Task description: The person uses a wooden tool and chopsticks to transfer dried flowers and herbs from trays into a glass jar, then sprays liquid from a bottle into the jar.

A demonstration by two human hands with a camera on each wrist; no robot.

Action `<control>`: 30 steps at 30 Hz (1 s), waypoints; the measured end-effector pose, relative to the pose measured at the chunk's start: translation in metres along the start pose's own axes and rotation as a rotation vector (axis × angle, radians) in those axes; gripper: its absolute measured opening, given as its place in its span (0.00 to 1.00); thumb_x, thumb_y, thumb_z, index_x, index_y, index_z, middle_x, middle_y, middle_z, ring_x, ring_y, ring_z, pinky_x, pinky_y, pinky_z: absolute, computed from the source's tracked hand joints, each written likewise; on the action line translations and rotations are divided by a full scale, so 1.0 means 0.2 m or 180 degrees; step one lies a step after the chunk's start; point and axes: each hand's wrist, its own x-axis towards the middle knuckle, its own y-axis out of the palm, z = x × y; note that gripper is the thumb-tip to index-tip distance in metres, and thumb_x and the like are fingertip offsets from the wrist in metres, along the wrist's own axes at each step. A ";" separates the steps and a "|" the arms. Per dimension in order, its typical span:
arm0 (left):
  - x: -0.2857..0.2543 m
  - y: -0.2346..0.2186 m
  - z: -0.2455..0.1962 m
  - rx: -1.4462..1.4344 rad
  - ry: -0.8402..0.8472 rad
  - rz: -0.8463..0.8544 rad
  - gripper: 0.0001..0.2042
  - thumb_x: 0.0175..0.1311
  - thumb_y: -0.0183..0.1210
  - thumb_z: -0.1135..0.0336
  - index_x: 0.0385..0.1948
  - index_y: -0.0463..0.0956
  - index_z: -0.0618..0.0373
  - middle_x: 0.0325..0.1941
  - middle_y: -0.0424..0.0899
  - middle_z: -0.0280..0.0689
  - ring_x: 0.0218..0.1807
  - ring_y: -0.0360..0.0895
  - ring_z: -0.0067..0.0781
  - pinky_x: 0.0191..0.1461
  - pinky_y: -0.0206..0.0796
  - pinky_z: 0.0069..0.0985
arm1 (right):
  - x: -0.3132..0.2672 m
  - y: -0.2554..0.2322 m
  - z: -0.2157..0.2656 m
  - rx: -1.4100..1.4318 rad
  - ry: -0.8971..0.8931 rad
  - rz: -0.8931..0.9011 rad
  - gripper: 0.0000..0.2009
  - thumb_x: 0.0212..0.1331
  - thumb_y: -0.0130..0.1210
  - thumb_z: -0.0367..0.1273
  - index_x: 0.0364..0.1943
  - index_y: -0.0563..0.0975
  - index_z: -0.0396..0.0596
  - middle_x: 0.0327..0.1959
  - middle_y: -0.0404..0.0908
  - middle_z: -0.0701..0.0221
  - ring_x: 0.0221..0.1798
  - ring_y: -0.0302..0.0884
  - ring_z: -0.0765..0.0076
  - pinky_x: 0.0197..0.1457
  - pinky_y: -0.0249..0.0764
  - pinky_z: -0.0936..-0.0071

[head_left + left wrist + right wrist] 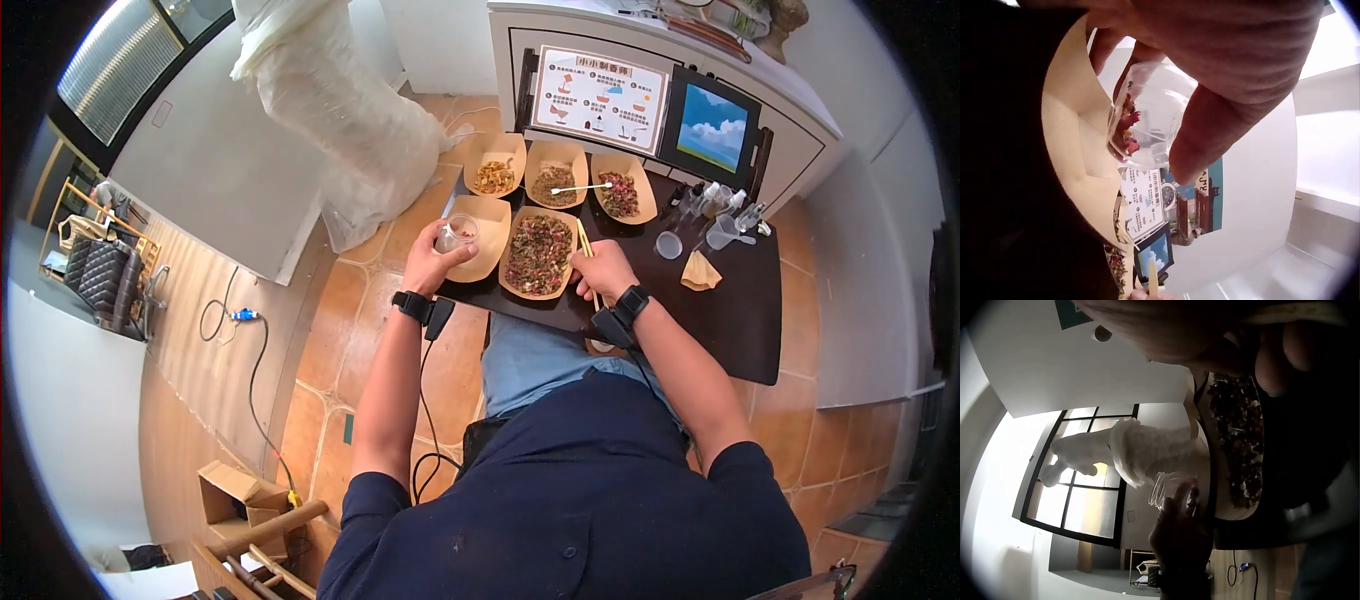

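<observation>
My left hand [432, 262] grips a clear jar [459, 228], its fingers and thumb around the wall. In the left wrist view the jar [1157, 119] holds some dried red petals [1129, 134] at the bottom. It is over a bare-bottomed paper tray [484, 262]. My right hand [606, 268] holds a pair of pale chopsticks [584, 238] at the right side of a larger paper tray. This tray is full of a mix of dried flowers and herbs [540, 255], seen dark in the right wrist view.
Behind stand paper trays of yellowish pieces [494, 178], brown bits [553, 186] and reddish flowers [620, 194]; a white spoon-like stick [582, 187] crosses two of them. Small bottles [715, 198], a measuring cup [722, 232] and folded paper [701, 271] lie right on the dark table [735, 330].
</observation>
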 end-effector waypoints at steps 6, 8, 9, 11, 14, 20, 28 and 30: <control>0.04 -0.01 0.02 -0.0068 -0.0187 0.0004 0.31 0.55 0.82 0.54 0.57 0.85 0.66 0.49 0.92 0.38 0.51 0.87 0.29 0.60 0.76 0.29 | -0.01 0.01 0.02 -0.0023 0.0000 -0.0036 0.12 0.71 0.60 0.34 0.38 0.84 0.34 0.28 0.87 0.64 0.19 0.84 0.70 0.20 0.79 0.69; 0.03 -0.02 0.01 -0.0050 -0.0188 -0.0044 0.30 0.56 0.82 0.54 0.56 0.85 0.65 0.49 0.92 0.38 0.50 0.86 0.28 0.59 0.76 0.28 | -0.01 0.02 0.03 0.0006 -0.0018 -0.0063 0.12 0.70 0.60 0.33 0.38 0.84 0.34 0.27 0.87 0.64 0.19 0.84 0.70 0.20 0.79 0.69; 0.02 -0.03 0.02 -0.0044 -0.0202 -0.0095 0.29 0.57 0.81 0.55 0.55 0.86 0.65 0.48 0.92 0.37 0.50 0.86 0.27 0.58 0.76 0.27 | -0.02 0.02 0.03 0.0024 -0.0025 -0.0087 0.12 0.69 0.61 0.33 0.37 0.84 0.34 0.27 0.86 0.64 0.19 0.84 0.70 0.20 0.79 0.69; 0.01 -0.07 0.04 -0.0140 -0.0192 -0.0166 0.27 0.58 0.81 0.55 0.55 0.86 0.65 0.48 0.92 0.36 0.49 0.86 0.26 0.58 0.76 0.26 | -0.02 0.04 0.03 0.0051 -0.0011 -0.0103 0.12 0.69 0.61 0.32 0.36 0.83 0.34 0.27 0.86 0.64 0.19 0.83 0.70 0.20 0.79 0.70; -0.04 -0.12 -0.04 -0.0337 -0.0081 -0.0270 0.24 0.61 0.79 0.57 0.54 0.87 0.65 0.48 0.93 0.36 0.50 0.86 0.24 0.58 0.75 0.25 | -0.02 0.07 0.06 0.0121 0.0022 -0.0054 0.11 0.69 0.61 0.31 0.36 0.83 0.32 0.26 0.87 0.63 0.19 0.85 0.68 0.20 0.80 0.70; -0.08 -0.26 -0.13 -0.0838 0.0141 -0.0768 0.19 0.66 0.74 0.62 0.50 0.87 0.69 0.48 0.93 0.42 0.52 0.89 0.32 0.63 0.77 0.30 | 0.03 0.24 0.10 0.0157 -0.0110 0.0177 0.13 0.71 0.59 0.30 0.38 0.82 0.26 0.26 0.88 0.57 0.23 0.90 0.62 0.21 0.84 0.67; -0.16 -0.18 -0.27 -0.0976 0.0155 -0.0713 0.19 0.67 0.74 0.61 0.51 0.86 0.67 0.48 0.93 0.42 0.52 0.88 0.30 0.65 0.75 0.29 | 0.15 0.41 0.14 0.0172 -0.0079 0.0073 0.16 0.73 0.59 0.31 0.38 0.82 0.23 0.26 0.89 0.55 0.25 0.92 0.58 0.22 0.85 0.65; -0.18 -0.15 -0.31 -0.0995 0.0158 -0.0572 0.20 0.67 0.74 0.61 0.53 0.85 0.67 0.50 0.92 0.43 0.53 0.88 0.30 0.65 0.75 0.29 | 0.17 0.43 0.12 0.0521 -0.0132 0.0139 0.18 0.74 0.60 0.34 0.39 0.83 0.24 0.28 0.90 0.56 0.25 0.92 0.59 0.22 0.85 0.65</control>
